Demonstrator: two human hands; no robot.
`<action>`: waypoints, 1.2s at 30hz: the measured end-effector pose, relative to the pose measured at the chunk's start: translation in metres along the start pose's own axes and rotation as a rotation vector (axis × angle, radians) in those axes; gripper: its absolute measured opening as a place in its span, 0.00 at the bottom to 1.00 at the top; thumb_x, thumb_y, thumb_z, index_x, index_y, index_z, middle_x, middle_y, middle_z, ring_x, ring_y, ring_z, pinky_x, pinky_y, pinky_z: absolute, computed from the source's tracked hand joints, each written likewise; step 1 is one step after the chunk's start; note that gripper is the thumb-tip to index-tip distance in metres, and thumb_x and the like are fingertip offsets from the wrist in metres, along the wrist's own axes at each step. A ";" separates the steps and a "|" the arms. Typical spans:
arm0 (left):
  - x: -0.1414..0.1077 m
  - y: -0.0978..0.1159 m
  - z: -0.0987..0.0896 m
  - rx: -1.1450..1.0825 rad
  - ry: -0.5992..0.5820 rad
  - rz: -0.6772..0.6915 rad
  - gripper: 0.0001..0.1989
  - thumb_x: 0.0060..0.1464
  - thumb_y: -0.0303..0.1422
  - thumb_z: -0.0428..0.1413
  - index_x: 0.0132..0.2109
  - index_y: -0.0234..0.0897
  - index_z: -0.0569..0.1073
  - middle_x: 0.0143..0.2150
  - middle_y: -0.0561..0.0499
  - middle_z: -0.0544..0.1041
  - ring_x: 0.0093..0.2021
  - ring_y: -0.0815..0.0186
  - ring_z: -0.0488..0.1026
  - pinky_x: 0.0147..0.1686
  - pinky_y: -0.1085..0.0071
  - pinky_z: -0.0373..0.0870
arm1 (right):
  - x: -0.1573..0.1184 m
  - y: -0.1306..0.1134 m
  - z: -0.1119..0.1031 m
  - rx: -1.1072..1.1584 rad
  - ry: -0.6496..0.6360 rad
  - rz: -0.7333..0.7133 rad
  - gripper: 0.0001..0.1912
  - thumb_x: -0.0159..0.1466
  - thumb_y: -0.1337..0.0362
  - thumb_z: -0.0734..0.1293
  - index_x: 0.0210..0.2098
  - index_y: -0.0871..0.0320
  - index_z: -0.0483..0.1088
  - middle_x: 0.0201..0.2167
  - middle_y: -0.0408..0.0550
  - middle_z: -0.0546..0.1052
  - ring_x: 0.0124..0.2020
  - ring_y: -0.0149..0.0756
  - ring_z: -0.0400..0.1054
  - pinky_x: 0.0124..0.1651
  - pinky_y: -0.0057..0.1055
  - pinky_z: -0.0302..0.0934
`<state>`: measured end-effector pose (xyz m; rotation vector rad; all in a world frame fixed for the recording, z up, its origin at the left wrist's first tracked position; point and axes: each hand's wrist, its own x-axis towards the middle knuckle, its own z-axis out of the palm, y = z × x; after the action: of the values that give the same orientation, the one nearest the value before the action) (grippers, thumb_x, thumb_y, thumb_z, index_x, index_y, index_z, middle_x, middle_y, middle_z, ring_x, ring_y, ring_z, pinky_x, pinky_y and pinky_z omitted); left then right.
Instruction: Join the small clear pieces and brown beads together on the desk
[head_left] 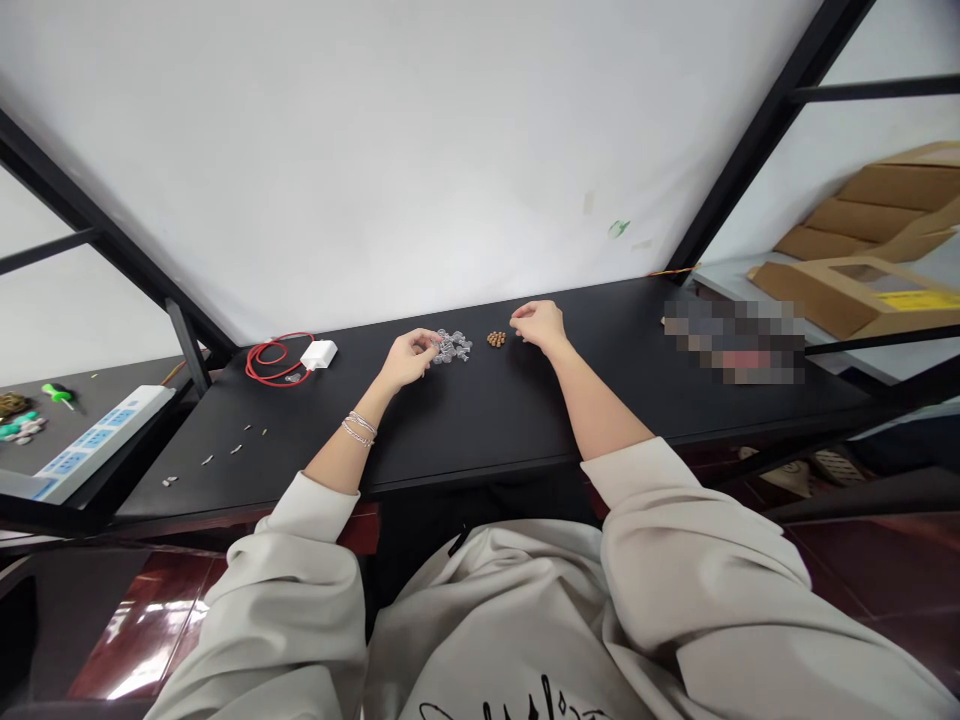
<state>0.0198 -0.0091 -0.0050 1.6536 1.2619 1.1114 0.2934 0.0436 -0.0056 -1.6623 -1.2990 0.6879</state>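
A small heap of clear, glassy pieces [453, 346] lies on the black tabletop [480, 415]. My left hand [410, 358] is at the heap's left edge, thumb and fingers drawn together; whether a piece is between them is too small to see. Just right of the heap sits a tight cluster of small brown beads [496, 340]. Beyond the beads, my right hand [540, 323] hovers with its fingertips pinched, and anything in the pinch is too small to name.
A red cable [259, 372] with a white charger [319, 354] lies at the left. Several tiny bits [208, 460] are scattered at the front left. A white power strip [105, 440] and a green screwdriver [58, 394] are farther left. Cardboard boxes [840, 290] stand at right.
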 end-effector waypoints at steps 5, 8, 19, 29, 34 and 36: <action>0.002 -0.004 -0.002 0.128 0.000 0.022 0.10 0.50 0.31 0.63 0.41 0.35 0.78 0.32 0.52 0.75 0.21 0.73 0.67 0.19 0.76 0.63 | 0.000 0.002 -0.003 -0.165 -0.075 -0.080 0.06 0.54 0.75 0.74 0.30 0.60 0.80 0.30 0.53 0.82 0.32 0.42 0.79 0.45 0.39 0.75; 0.002 -0.006 -0.004 0.220 0.010 0.052 0.10 0.49 0.30 0.63 0.41 0.36 0.78 0.33 0.51 0.78 0.22 0.73 0.68 0.21 0.77 0.65 | -0.001 0.001 -0.004 -0.244 -0.119 -0.127 0.06 0.53 0.75 0.75 0.28 0.59 0.80 0.30 0.53 0.82 0.38 0.44 0.79 0.50 0.39 0.73; 0.005 -0.014 -0.008 0.188 0.012 -0.018 0.10 0.49 0.29 0.65 0.40 0.34 0.77 0.36 0.46 0.80 0.24 0.68 0.75 0.18 0.75 0.68 | -0.003 -0.001 0.000 -0.304 -0.167 -0.119 0.07 0.53 0.76 0.76 0.31 0.60 0.83 0.31 0.53 0.83 0.38 0.45 0.79 0.49 0.38 0.72; 0.005 -0.006 -0.010 0.261 0.073 0.049 0.09 0.45 0.28 0.65 0.36 0.36 0.78 0.32 0.51 0.80 0.21 0.72 0.65 0.25 0.72 0.64 | -0.008 -0.007 -0.005 -0.279 -0.158 -0.165 0.13 0.51 0.82 0.72 0.31 0.61 0.81 0.32 0.53 0.83 0.40 0.45 0.80 0.51 0.39 0.72; 0.004 -0.001 -0.007 0.247 0.064 0.047 0.09 0.44 0.28 0.65 0.36 0.36 0.78 0.30 0.52 0.79 0.21 0.73 0.62 0.26 0.72 0.61 | -0.020 -0.018 0.004 -0.152 -0.170 -0.269 0.08 0.54 0.77 0.74 0.33 0.61 0.81 0.32 0.51 0.83 0.38 0.41 0.79 0.48 0.36 0.72; 0.002 0.000 -0.005 0.222 0.032 0.065 0.11 0.44 0.29 0.66 0.38 0.36 0.77 0.30 0.53 0.78 0.21 0.73 0.61 0.25 0.73 0.60 | -0.030 -0.022 0.016 -0.071 -0.253 -0.320 0.05 0.57 0.71 0.76 0.34 0.60 0.81 0.32 0.50 0.83 0.34 0.38 0.78 0.43 0.33 0.73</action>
<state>0.0157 -0.0065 -0.0031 1.8589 1.4017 1.0712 0.2610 0.0207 0.0043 -1.4077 -1.7416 0.6777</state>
